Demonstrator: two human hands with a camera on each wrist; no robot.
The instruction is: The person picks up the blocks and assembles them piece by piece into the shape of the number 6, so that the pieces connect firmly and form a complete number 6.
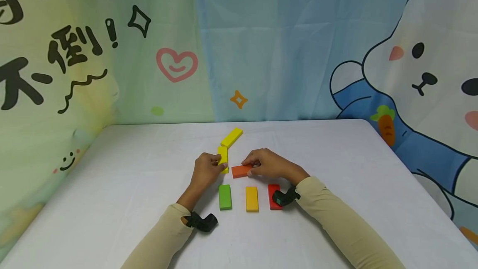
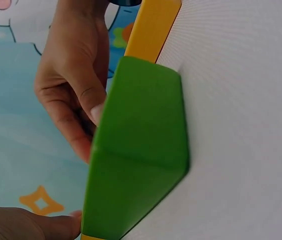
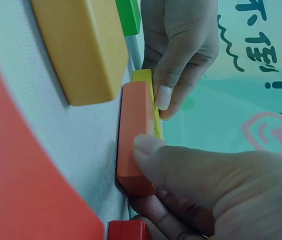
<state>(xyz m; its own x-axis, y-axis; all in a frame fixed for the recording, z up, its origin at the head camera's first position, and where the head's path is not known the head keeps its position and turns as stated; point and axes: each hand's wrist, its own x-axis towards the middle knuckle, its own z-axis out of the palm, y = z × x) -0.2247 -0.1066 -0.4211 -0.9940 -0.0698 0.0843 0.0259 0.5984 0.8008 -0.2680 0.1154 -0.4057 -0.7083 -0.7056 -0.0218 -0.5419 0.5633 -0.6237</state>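
My left hand (image 1: 207,169) pinches a yellow block (image 1: 223,152) that lies lengthwise on the table. A second yellow block (image 1: 231,137) lies slanted at its far end. My right hand (image 1: 270,163) grips an orange block (image 1: 240,171) by its right end, the thumb on the near face in the right wrist view. The orange block lies crosswise, a small gap right of the held yellow one in the head view. Nearer me are a green block (image 1: 225,197), an amber block (image 1: 252,199) and a red block (image 1: 274,194), partly covered by the right wrist camera.
A white cloth covers the table (image 1: 149,186). Another red block (image 3: 128,230) shows beneath the right hand in the right wrist view. A printed backdrop (image 1: 269,53) hangs behind the far edge. Both wrists carry black cameras, the left one (image 1: 203,222) near the green block.
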